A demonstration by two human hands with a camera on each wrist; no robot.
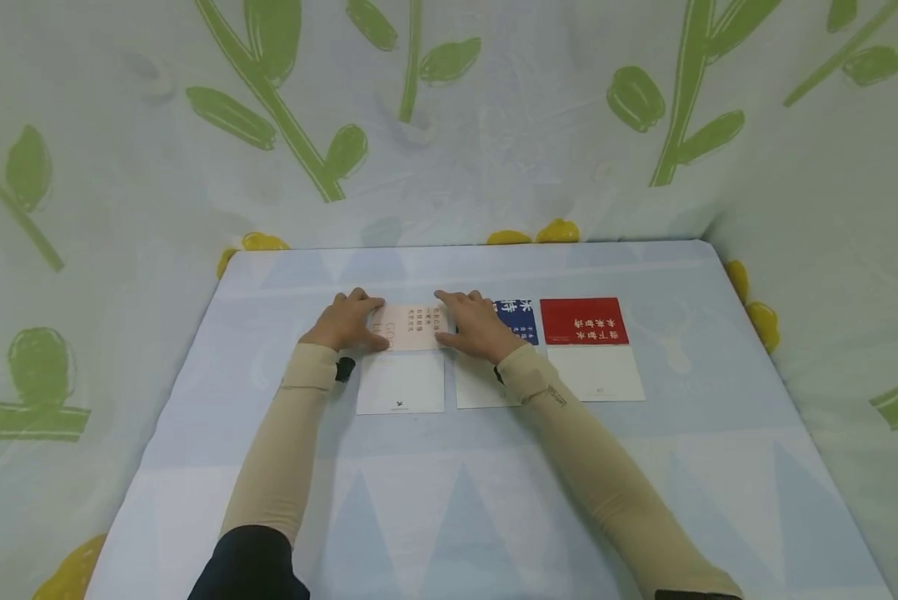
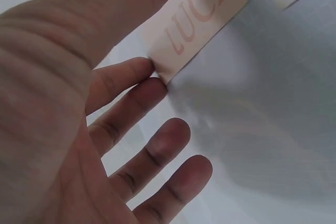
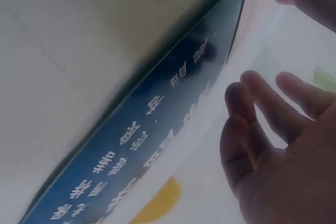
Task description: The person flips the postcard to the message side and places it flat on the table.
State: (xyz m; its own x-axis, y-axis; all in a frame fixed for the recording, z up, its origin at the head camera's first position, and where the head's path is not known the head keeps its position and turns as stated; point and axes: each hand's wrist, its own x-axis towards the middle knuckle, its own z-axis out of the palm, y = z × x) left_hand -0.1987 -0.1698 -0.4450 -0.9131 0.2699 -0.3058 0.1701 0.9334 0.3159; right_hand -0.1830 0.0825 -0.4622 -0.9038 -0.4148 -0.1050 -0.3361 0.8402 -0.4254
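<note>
A pale pink card (image 1: 411, 327) with reddish print lies flat between the two hands. My left hand (image 1: 346, 323) touches its left end, thumb at the near corner and fingers at the far one. Large red letters show on this pink card (image 2: 197, 17) in the left wrist view, beside fairly straight, spread fingers. At the card's right end is my right hand (image 1: 482, 327), its thumb and forefinger parted and the fingers loosely bent. The right hand partly covers a blue card (image 1: 522, 321) with white characters. A white card (image 1: 400, 385) lies along the pink card's near edge.
To the right lies a red card (image 1: 584, 321) with white characters, above a white card (image 1: 599, 375). Another white card (image 1: 481, 385) sits below the blue one, partly under the right wrist. The pale blue table (image 1: 449, 517) meets leaf-patterned cloth walls (image 1: 509, 150) at the back and sides.
</note>
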